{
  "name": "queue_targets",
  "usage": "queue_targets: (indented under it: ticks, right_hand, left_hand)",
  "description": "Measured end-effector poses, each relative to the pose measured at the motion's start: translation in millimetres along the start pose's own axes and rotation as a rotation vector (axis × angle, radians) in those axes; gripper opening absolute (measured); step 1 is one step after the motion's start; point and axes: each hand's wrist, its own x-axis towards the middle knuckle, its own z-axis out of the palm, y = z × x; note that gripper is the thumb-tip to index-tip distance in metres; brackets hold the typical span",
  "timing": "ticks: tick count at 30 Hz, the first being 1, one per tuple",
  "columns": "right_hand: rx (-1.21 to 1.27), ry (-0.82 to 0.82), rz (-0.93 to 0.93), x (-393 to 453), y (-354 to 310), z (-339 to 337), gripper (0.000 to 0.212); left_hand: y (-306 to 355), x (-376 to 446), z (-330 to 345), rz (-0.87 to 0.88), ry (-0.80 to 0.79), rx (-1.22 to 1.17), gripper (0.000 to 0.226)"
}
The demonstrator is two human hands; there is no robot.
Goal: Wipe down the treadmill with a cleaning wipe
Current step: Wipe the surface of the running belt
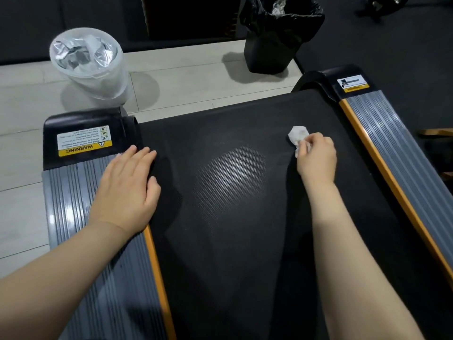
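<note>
Head view: right hand (316,157) curled round crumpled white wipe (297,135), pressed on black treadmill belt (232,168) near right rail; left hand (128,185) flat, fingers straight, across left rail (81,192) and belt edge.

Pale tiled floor (186,77) beside dark matting (392,40), white bin (90,69), black bin (277,40).

Two bare forearms in view, entering from lower edge. No sleeves, no gloves, no watch, rings or bands visible. Left hand (127,185) with short, unpainted nails. Right hand (316,158) likewise unadorned, nails mostly hidden. Nothing worn from wrist to frame edge on either side.
</note>
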Motion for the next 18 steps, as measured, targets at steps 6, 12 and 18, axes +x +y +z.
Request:
queue_targets:
  ticks: [6,12,18]
  right_hand:
    - [-0.068,-0.11,0.021,-10.9,-7.7,-10.8,0.033]
    - [0.248,-0.297,-0.423,-145.2,-113.2,28.1,0.016]
    - [0.328,-0.401,-0.814,-220.7,-138.2,34.7,0.024]
  left_hand:
    - [0.7,0.2,-0.5,-0.004,0.01,-0.015,0.059]
    - [2.2,-5.8,-3.6,-0.052,0.036,-0.137,0.056]
    - [16.9,-30.4,-9.5,-0.141,0.02,-0.198,0.049]
